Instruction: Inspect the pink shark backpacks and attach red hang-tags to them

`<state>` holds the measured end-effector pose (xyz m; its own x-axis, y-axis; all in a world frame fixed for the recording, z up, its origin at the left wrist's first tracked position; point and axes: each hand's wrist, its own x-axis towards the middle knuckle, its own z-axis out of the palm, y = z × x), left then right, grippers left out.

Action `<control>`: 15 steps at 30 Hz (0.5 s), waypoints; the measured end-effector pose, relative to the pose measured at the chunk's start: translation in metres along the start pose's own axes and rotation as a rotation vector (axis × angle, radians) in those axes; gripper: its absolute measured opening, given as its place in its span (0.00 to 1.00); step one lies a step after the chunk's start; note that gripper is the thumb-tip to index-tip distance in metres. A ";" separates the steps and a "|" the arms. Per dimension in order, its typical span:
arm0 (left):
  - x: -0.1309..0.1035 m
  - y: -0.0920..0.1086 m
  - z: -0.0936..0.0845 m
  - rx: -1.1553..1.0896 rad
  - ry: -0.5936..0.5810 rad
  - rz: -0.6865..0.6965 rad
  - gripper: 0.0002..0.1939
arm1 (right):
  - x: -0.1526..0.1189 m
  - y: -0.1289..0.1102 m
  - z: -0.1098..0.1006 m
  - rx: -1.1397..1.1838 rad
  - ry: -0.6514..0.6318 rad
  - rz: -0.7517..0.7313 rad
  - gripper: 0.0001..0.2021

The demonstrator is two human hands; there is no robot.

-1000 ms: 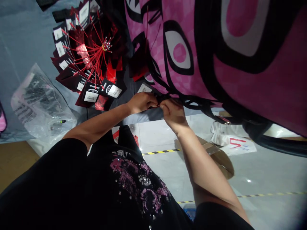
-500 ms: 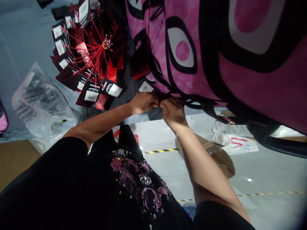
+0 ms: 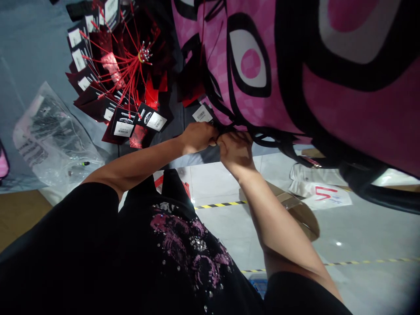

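Note:
My left hand (image 3: 198,136) and my right hand (image 3: 236,151) meet fingertip to fingertip at the lower edge of a pink bag (image 3: 216,52) with black-and-white eye shapes. Both are closed in a pinch, and whatever lies between the fingers is hidden. Just above my left hand hangs a tag with a white barcode label (image 3: 202,113). Thin black straps (image 3: 267,140) of the bag run beside my right hand. To the left, a fan of black and red hang tags (image 3: 123,127) with red strings lies gathered at a beaded end.
A clear plastic bag (image 3: 55,135) lies on the grey-covered table (image 3: 19,87) at the left. Below, on the tiled floor, are an open cardboard box (image 3: 300,214), a white package with red marking (image 3: 323,194) and yellow-black tape (image 3: 223,204). Another large pink bag (image 3: 357,105) fills the right.
My hands stay pinched together at the same spot on the bag's edge, with my left hand slightly higher. The barcode tag above it has tilted and shows a little more. The view has shifted slightly.

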<state>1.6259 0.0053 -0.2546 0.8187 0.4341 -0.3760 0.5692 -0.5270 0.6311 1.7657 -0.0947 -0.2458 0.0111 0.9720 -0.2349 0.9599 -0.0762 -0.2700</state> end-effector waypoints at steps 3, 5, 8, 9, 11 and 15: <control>0.001 0.001 0.002 -0.030 0.012 0.019 0.09 | 0.001 -0.001 0.000 0.000 0.003 0.005 0.10; 0.003 0.001 0.004 -0.073 0.018 0.046 0.08 | 0.000 -0.001 0.001 0.013 0.018 0.007 0.10; 0.004 -0.001 0.004 -0.129 0.004 0.077 0.08 | 0.000 0.000 0.002 0.037 0.024 0.014 0.10; 0.004 -0.002 0.004 -0.139 -0.002 0.093 0.08 | -0.001 0.000 0.002 0.045 0.017 0.018 0.09; 0.003 -0.002 0.002 -0.140 -0.021 0.131 0.10 | -0.001 0.000 0.002 0.062 0.001 0.029 0.08; 0.001 0.000 -0.003 -0.091 -0.040 0.081 0.11 | 0.000 0.000 0.001 0.095 0.004 0.039 0.07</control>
<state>1.6265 0.0073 -0.2531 0.8650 0.3627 -0.3467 0.4935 -0.4902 0.7185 1.7655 -0.0954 -0.2467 0.0491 0.9686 -0.2436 0.9279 -0.1345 -0.3477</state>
